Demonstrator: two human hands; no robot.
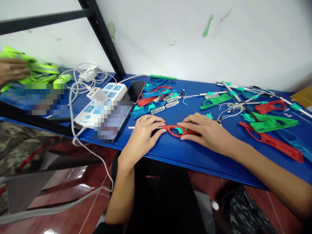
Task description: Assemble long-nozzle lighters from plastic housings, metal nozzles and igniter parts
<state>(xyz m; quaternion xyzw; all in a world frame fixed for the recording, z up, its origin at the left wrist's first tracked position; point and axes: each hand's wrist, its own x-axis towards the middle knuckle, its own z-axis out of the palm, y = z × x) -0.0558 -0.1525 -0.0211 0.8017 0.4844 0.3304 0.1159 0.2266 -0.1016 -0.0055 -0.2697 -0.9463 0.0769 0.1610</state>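
Observation:
A red gas lighter [172, 130] with a teal trigger lies level just above the blue table, held between both hands. My left hand [147, 130] pinches its front end where the metal tube starts, and the tube's tip sticks out past the fingers on the left. My right hand [202, 130] is closed round the lighter's handle end, hiding much of it. Beyond the hands lie clear fuel tanks [172, 104], blue casing halves [141, 112] and a green casing half [215, 101].
Metal lighter tubes with wires [232, 92], a green casing [275, 123] and a red casing half [275, 143] lie to the right. On the left are a white power strip [114, 91], phone [136, 91] and cables. Another person's hand [14, 70] touches a yellow vest [44, 70].

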